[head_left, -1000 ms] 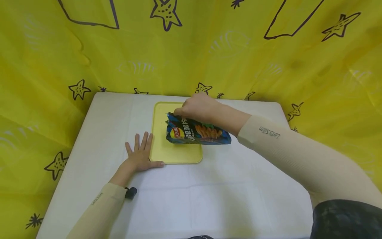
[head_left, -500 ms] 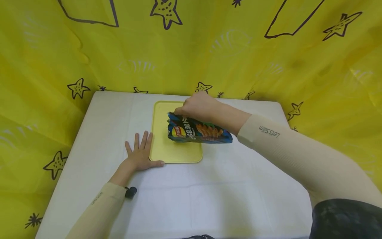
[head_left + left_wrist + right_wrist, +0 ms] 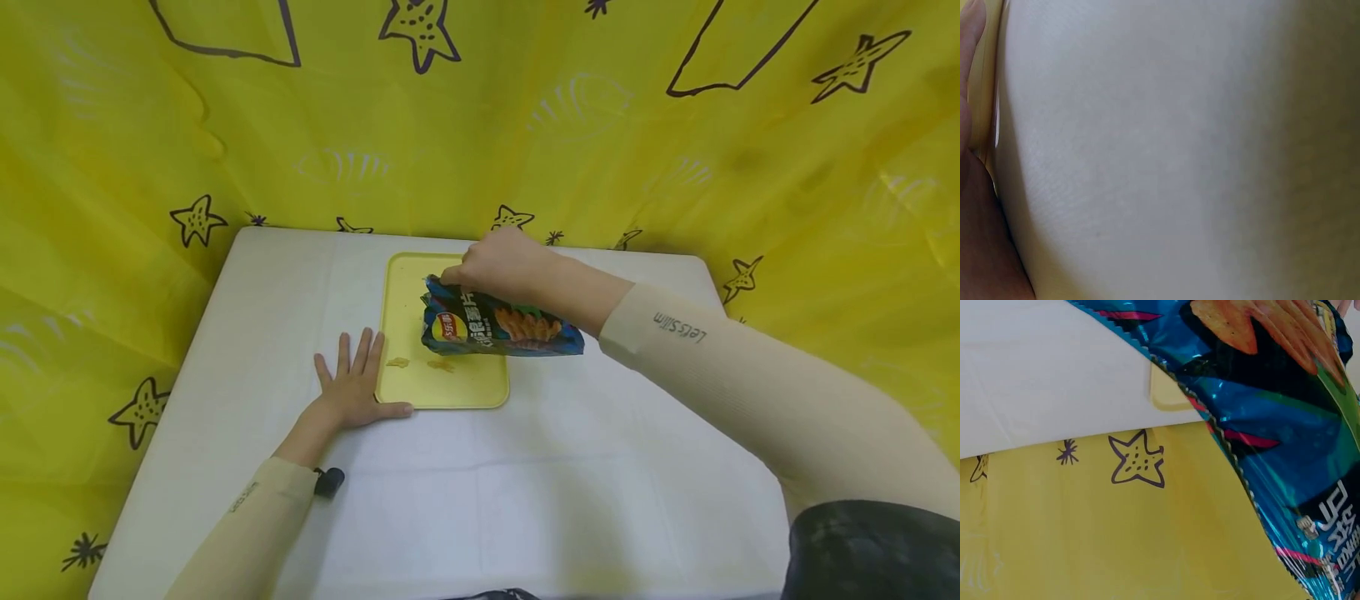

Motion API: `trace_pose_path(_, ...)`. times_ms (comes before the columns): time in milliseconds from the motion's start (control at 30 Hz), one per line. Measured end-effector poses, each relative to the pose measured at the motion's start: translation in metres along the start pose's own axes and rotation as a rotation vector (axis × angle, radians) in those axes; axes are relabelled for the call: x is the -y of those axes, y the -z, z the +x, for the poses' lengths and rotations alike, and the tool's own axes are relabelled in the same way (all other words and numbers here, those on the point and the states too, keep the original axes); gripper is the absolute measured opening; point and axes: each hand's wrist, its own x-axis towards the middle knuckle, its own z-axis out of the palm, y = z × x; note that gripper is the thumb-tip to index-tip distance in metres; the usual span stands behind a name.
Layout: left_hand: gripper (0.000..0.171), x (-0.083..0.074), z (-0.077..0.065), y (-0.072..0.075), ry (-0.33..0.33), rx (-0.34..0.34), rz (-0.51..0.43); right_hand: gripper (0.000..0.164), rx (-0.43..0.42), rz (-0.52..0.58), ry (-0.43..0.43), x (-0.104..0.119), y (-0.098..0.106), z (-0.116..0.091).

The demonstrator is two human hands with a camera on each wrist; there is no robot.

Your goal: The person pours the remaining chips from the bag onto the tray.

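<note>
My right hand (image 3: 506, 265) grips a blue-and-black bag of potato chips (image 3: 517, 327) by its upper edge, above the yellow tray (image 3: 442, 390). The bag lies nearly sideways, its torn-looking end to the left. Below it, two chips (image 3: 441, 365) rest on the tray. With fingers spread, my left hand (image 3: 351, 396) lies flat at the tray's left front corner, its thumb along the front edge. In the right wrist view the bag (image 3: 1285, 412) fills the right side. Only part of the left hand (image 3: 982, 237) shows in the left wrist view.
A white-covered table (image 3: 600, 483) holds the tray near its back edge. Behind and beside the table hangs a yellow curtain (image 3: 465, 125) with starfish drawings. A small black device (image 3: 328, 483) sits at the left wrist.
Chips have dropped onto the front part of the tray. The bag has risen slightly and shifted a little to the right in the right hand. The left hand stays put.
</note>
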Motion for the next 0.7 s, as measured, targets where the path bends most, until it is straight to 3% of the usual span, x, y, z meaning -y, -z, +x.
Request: trace_pose_path(700, 0.129, -0.0024, -0.0008, 0.0026, -0.008, -0.006, 0.002, 0.007, -0.002, 0.009, -0.027, -0.0037, 0.0002, -0.0063)
